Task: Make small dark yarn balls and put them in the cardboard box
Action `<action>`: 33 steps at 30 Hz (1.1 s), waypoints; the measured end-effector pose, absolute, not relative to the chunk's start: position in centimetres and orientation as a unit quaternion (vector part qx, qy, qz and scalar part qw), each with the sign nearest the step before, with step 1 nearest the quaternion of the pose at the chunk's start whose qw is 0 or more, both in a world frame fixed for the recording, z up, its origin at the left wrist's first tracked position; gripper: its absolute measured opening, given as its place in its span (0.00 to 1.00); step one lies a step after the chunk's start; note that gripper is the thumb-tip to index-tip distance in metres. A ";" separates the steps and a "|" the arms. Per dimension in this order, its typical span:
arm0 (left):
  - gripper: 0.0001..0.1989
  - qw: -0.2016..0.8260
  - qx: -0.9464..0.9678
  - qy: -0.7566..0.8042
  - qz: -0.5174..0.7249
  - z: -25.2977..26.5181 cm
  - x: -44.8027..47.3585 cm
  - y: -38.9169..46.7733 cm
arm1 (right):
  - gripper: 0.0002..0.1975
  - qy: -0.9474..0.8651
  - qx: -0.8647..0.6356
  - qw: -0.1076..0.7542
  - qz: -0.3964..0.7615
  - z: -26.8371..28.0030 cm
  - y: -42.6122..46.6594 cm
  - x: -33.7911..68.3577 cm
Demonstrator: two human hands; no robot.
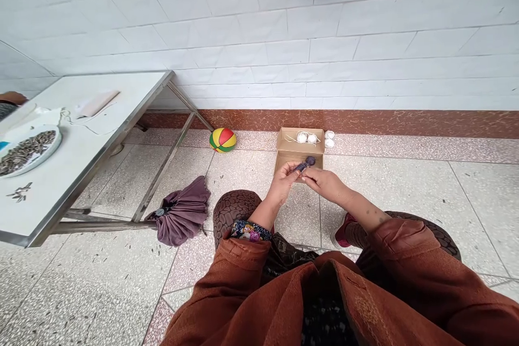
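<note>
Held between both hands is a small dark purple bundle [310,161] with a rounded end pointing up and to the right; its exact kind cannot be made out. My left hand [287,174] has its fingers closed around the lower end. Close beside it, my right hand [323,181] pinches the same bundle from the right. Beneath the hands lies an opened cardboard box [279,161] on the floor, partly covered by them. Two white balls [302,137] with loose string rest in its raised far half. More white round pieces [330,138] sit just right of the box.
A metal-framed white table [133,84] stands at left, bearing a plate [57,146] of sunflower seeds. A folded purple umbrella [184,213] leans by its leg. A colourful ball [223,140] lies near the tiled wall [243,43]. Another person's arm [13,98] shows far left.
</note>
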State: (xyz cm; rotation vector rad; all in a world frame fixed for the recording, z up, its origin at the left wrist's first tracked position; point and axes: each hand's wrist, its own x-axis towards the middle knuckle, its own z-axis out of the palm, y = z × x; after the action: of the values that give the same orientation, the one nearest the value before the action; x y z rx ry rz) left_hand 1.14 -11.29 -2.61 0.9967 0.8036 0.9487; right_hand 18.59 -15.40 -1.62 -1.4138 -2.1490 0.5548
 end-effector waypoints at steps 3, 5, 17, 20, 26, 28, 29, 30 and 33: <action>0.15 0.602 0.514 0.427 0.437 -3.0 1.2 -11.1 | 0.09 -0.816 -0.492 0.243 0.184 -1.1 -15.5 18.3; 0.17 0.559 0.555 0.446 0.426 -3.0 1.1 -11.1 | 0.10 -0.816 -0.485 0.257 0.182 -0.8 -15.3 18.5; 0.19 0.705 0.502 0.305 0.398 -1.7 0.6 -11.3 | 0.09 -0.745 -0.537 0.283 0.279 -2.2 -14.1 19.5; 0.15 0.643 0.499 0.378 0.440 -2.4 0.6 -11.0 | 0.08 -0.808 -0.479 0.230 0.253 -2.2 -15.3 18.5; 0.11 0.559 0.579 0.443 0.395 -2.7 0.8 -11.0 | 0.12 -0.799 -0.480 0.294 0.210 -0.2 -14.9 19.0; 0.11 0.569 0.608 0.417 0.364 -2.3 0.8 -11.3 | 0.14 -0.772 -0.498 0.326 0.223 0.2 -14.1 19.7; 0.11 0.584 0.616 0.398 0.347 -2.1 0.8 -11.5 | 0.14 -0.757 -0.509 0.339 0.231 0.3 -13.7 20.0; 0.11 0.607 0.616 0.376 0.331 -1.8 0.8 -11.6 | 0.14 -0.743 -0.518 0.349 0.240 0.2 -13.4 20.3; 0.16 0.680 0.580 0.318 0.317 -1.1 0.7 -12.0 | 0.13 -0.716 -0.535 0.354 0.276 -0.5 -13.2 20.5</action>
State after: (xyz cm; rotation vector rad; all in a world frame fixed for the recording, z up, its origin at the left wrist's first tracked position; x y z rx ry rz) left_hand 0.66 -11.97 -1.13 1.3024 0.7132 0.7111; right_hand 20.48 -13.22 -0.53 -1.3837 -1.8502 0.7149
